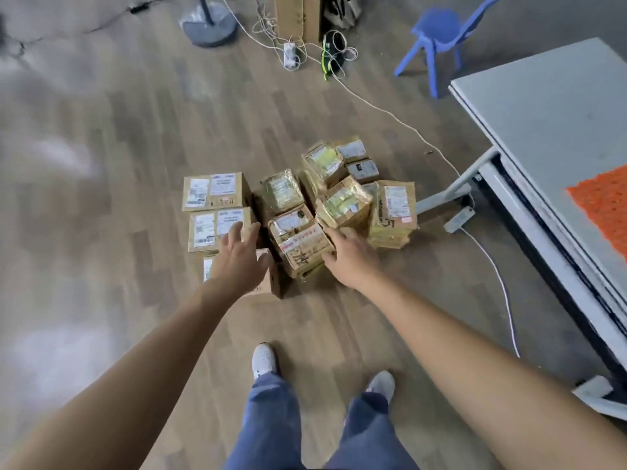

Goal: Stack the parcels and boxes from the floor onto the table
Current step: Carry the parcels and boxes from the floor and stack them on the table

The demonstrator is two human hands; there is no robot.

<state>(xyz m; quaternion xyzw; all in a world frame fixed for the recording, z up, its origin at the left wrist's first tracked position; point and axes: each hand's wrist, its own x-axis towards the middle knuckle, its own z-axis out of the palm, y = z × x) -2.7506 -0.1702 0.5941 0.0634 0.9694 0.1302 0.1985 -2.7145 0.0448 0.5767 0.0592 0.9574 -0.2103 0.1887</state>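
Several cardboard parcels lie clustered on the wooden floor. Nearest me is a taped brown box (300,245) with red writing on its top. My left hand (237,262) hovers just left of it with fingers spread, above a plain carton (268,283) and near a labelled carton (217,228). My right hand (349,257) touches the taped box's right side, fingers slightly bent against its edge. Behind it sit more tape-wrapped parcels (344,201) and a tall one (395,212). The grey table (543,106) stands to the right.
An orange mat (607,205) lies on the table. A white cable (492,262) and power strip (459,220) run along the floor by the table leg (444,195). A blue plastic chair (437,42), a fan base (208,23) and tangled cords (305,45) stand farther back.
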